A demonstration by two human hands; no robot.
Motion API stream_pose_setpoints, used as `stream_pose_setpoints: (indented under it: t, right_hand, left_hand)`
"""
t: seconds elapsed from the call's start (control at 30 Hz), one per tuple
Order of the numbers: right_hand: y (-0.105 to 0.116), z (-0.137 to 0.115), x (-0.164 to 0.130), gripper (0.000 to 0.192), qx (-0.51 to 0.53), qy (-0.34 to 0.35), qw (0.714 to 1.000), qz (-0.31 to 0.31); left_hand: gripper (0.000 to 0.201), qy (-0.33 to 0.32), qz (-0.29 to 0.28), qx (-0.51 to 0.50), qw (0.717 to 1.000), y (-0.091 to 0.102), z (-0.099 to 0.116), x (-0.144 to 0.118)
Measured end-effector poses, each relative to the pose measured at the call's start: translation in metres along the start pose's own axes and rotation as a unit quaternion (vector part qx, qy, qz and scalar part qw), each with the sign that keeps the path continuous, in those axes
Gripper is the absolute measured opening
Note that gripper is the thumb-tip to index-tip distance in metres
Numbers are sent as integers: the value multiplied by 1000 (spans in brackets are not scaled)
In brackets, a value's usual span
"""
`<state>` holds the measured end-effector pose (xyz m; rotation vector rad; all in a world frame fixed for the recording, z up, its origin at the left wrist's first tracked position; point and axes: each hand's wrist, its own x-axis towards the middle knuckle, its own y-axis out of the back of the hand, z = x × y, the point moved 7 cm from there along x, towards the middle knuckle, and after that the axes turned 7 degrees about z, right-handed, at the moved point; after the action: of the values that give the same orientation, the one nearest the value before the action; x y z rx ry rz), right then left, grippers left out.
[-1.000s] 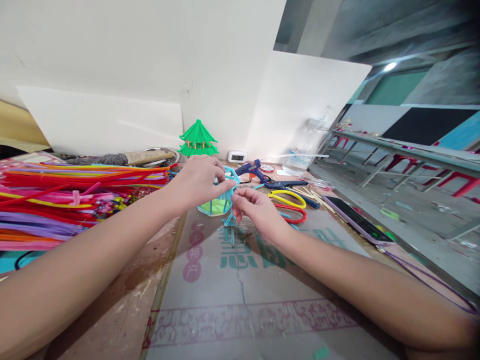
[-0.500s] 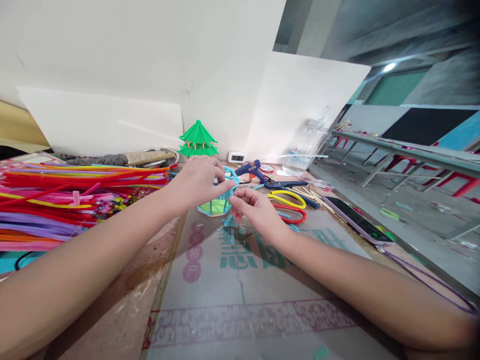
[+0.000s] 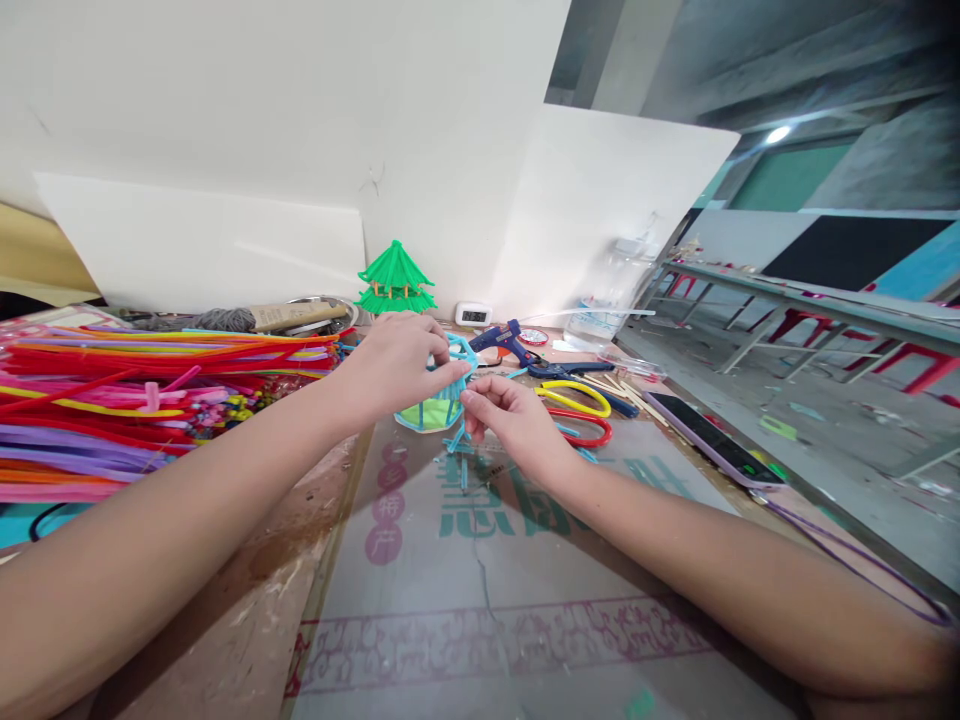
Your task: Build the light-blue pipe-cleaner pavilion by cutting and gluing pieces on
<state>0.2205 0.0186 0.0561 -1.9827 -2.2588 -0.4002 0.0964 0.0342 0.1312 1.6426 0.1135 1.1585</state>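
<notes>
A small cage-like frame (image 3: 444,388) of fuzzy blue pipe cleaners over a lime green base sits mid-table on a printed plastic sheet (image 3: 487,560). The left hand (image 3: 397,362) curls closed around its top, while the right hand (image 3: 504,420) pinches one blue strand between thumb and forefinger. A thick pile of bright pipe cleaners (image 3: 135,400) lies left, looped scissors (image 3: 577,400) and a blue glue gun (image 3: 510,345) right

Teal and red Chinese characters on table mat (image 3: 480,600), unreadable

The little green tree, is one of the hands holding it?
No, the little green tree stands by the wall, apart from both hands, which are on the blue pipe-cleaner piece.
</notes>
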Motion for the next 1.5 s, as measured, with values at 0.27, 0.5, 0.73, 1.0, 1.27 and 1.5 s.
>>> stream_pose_setpoints:
  t: [0.27,0.5,0.73,1.0,1.27,1.5]
  right_hand:
    - [-1,5,-2,44,-23,6,999,-30]
    - [14,-37,-13,24,-368,439,819,11]
    - [1,-40,-22,22,-495,532,687,-5]
    - [0,-41,-26,15,-486,535,691,6]
    - [1,-44,-25,11,-455,518,724,13]
    - [-1,-44,-27,8,-443,523,729,15]
  left_hand:
    - [43,6,-1,-5,1000,0,-1,0]
    - [41,1,4,-2,1000,0,-2,-1]
    - [39,1,12,-6,1000,2,0,-1]
    - [40,-3,6,0,1000,1,0,-1]
    - [39,-4,13,-2,1000,1,0,-1]
    - [40,3,9,0,1000,1,-1,-1]
